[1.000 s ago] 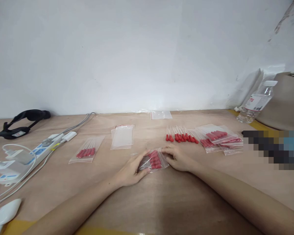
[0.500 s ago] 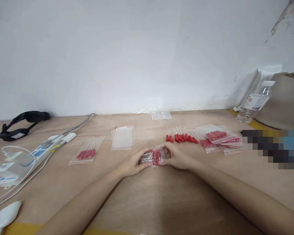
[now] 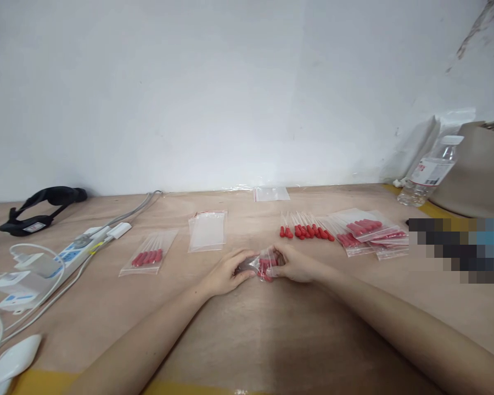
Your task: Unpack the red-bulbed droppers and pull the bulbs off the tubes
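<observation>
Between my hands is a clear zip bag with red-bulbed pieces inside, which look like droppers with thin pale stems. My left hand grips its left end, fingers above and thumb below. At the right end, my right hand pinches the bag by the red bulbs. The bag is creased, and its edges are partly hidden by my fingers. Just beyond my right hand lies a row of loose droppers, red ends toward me.
On the left lie a filled bag, a power strip with cables and a black strap-like item. Flat bags lie mid-table. Filled bags overlap at right, before a plastic bottle leaning by a beige container.
The bag between my hands has tilted and crumpled more, and my right fingers have closed further over its red end. The view has shifted slightly.
</observation>
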Motion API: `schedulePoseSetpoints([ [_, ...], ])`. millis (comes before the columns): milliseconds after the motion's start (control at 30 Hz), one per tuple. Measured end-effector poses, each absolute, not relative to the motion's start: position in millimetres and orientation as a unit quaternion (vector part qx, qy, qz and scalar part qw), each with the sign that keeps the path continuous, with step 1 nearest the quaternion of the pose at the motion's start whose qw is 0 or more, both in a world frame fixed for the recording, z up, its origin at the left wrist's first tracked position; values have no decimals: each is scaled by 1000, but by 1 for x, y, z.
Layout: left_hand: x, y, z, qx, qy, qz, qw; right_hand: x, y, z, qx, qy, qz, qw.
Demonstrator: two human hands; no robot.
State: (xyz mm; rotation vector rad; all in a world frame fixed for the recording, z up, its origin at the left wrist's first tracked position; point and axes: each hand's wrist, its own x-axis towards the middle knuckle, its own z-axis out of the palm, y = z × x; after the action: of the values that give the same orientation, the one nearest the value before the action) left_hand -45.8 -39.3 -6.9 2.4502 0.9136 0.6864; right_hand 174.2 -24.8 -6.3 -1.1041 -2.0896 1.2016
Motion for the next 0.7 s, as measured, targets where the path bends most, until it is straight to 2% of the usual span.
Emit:
schedulePoseSetpoints([
  [133, -45, -39, -7, 882, 340, 247, 212, 176, -26, 0, -352, -770, 490, 210],
  [467, -46, -40, -7, 872, 365, 263, 195, 187, -21, 5, -425, -602, 613, 287],
  [600, -47, -39, -7, 868, 379, 267, 178, 203, -13, 20, -427, -598, 612, 292],
  [700, -48, -38, -8, 866, 387, 263, 176, 227, -5, 39, -453, -625, 559, 305],
])
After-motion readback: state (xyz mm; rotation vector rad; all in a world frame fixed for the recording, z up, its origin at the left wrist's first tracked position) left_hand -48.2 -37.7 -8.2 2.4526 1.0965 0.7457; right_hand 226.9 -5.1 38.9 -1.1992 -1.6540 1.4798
